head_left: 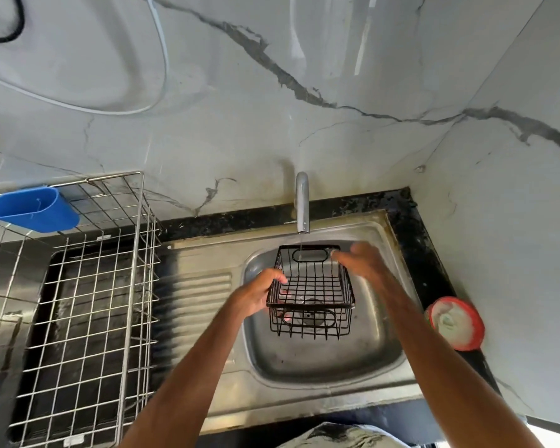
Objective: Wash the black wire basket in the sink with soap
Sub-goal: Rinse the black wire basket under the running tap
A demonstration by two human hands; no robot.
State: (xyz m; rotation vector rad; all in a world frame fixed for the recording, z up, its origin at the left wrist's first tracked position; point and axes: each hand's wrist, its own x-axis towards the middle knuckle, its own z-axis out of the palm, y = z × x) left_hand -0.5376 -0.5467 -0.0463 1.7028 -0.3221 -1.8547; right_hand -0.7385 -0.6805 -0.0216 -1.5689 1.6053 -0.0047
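Note:
The black wire basket (314, 286) hangs over the steel sink (369, 357), right under the tap (302, 202), and a thin stream of water runs onto its far end. My left hand (259, 294) grips the basket's left rim, fingers curled over the wire. My right hand (358, 258) is blurred at the basket's far right corner, fingers stretched toward the rim; whether it touches the wire is unclear. A red tub of white soap paste (455, 321) sits on the black counter to the right of the sink.
A tall metal wire dish rack (88, 286) stands left of the sink's ribbed drainboard (201, 299), with a blue plastic cup holder (33, 208) hooked on its back rim. Marble walls close in behind and on the right.

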